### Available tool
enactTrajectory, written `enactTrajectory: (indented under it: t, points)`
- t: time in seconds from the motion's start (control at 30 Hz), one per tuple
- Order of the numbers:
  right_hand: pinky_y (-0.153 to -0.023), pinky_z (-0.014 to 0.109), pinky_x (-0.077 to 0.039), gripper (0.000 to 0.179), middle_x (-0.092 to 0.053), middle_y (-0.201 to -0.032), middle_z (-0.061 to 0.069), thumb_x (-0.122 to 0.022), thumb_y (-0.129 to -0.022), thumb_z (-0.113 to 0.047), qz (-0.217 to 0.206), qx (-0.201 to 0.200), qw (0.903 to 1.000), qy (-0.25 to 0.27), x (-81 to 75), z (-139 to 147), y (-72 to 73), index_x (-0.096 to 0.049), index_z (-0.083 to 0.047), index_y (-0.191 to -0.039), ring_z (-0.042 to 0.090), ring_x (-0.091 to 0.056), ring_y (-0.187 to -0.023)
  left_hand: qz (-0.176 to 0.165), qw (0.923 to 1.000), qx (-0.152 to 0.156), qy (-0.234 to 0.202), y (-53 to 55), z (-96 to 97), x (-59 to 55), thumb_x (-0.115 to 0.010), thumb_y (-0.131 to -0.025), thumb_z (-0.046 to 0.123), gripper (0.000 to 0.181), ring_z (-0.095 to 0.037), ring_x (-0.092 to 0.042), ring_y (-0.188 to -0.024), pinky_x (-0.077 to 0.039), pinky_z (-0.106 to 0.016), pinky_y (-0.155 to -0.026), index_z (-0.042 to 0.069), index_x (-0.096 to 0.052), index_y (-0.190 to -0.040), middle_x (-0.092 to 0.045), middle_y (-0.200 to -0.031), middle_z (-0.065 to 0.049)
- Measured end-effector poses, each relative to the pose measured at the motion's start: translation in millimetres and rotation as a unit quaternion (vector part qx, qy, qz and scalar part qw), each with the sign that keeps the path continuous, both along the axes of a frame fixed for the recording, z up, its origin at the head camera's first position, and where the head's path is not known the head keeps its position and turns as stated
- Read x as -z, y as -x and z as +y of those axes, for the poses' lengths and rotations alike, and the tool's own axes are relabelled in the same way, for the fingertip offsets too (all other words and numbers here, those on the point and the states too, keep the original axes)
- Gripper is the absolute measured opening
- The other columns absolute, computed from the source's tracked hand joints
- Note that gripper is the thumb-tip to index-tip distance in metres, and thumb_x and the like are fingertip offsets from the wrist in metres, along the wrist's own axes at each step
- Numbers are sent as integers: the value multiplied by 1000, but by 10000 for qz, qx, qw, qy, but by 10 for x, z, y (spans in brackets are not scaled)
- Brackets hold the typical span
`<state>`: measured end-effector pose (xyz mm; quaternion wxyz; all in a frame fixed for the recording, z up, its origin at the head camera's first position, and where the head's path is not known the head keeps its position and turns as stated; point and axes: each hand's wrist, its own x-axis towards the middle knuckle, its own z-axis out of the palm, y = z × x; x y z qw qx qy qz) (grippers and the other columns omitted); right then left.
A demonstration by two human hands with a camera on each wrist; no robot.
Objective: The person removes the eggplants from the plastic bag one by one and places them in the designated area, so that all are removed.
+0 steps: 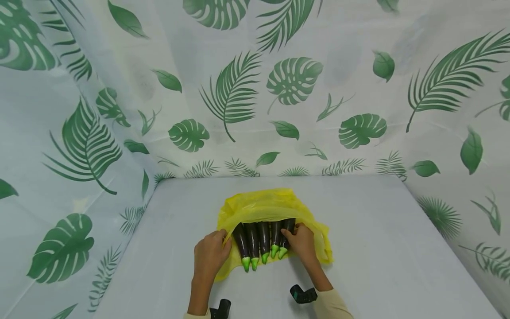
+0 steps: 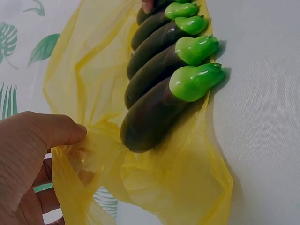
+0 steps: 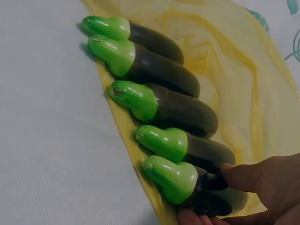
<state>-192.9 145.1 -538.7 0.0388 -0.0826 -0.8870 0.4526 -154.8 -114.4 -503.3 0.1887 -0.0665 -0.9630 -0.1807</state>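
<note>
Several dark purple eggplants [image 1: 253,239] with glossy green stem ends lie side by side on the lower layer of a yellow plastic bag [image 1: 263,201]. Their green ends point toward the person, over the bag's near edge. In the head view my left hand [image 1: 211,252] pinches the bag's mouth at the left; the left wrist view has the film [image 2: 70,183] between thumb and fingers. My right hand [image 1: 302,243] grips the rightmost eggplant [image 3: 176,178], thumb on top and fingertips beneath its far side. The bag's upper layer hides the eggplants' far ends.
The bag lies on a white tabletop [image 1: 370,230]. Leaf-printed white sheets [image 1: 295,146] rise behind and along both sides. A black device [image 1: 303,294] sits by the right wrist, and another black device [image 1: 221,309] by the left wrist.
</note>
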Motion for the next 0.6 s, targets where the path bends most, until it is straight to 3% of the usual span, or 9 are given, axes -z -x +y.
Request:
enactTrajectory:
  t: [0.1,0.2,0.33,0.6]
  points:
    - [-47,27,-29,53,-37,-56,0,-70,-88,-20,-17,12,10000,-24,-7,4,-8,-53,22,-117,12,-32,-48,-57,10000,11,-31,-6,0,-5,-74,-84,20,23,-6,-31,-46,-26,-21,-43,16,-56,-71,-47,-57,6]
    - [-48,28,-34,55,-50,-63,8,-70,-87,-20,-56,64,9999,-109,-21,3,-23,-53,21,-119,15,-42,-53,-92,9999,-26,-75,-15,4,2,-74,-84,20,23,-6,-31,-47,-26,-21,-43,16,-56,-71,-46,-57,7]
    - [-57,34,-47,54,-64,-86,24,-71,-86,-21,-71,130,9997,-195,-36,-2,-51,-55,20,-118,27,-58,-69,-44,9999,-46,-93,-28,3,22,-74,-84,19,23,-6,-31,-47,-27,-21,-43,16,-55,-70,-46,-57,7]
    - [-73,46,-54,51,-63,-108,33,-66,-89,-20,-224,135,9997,-8,-50,39,-63,-53,17,-121,42,-63,-96,-16,9998,0,-187,-20,10,31,-73,-84,17,23,-5,-30,-46,-29,-22,-42,15,-55,-70,-43,-56,7]
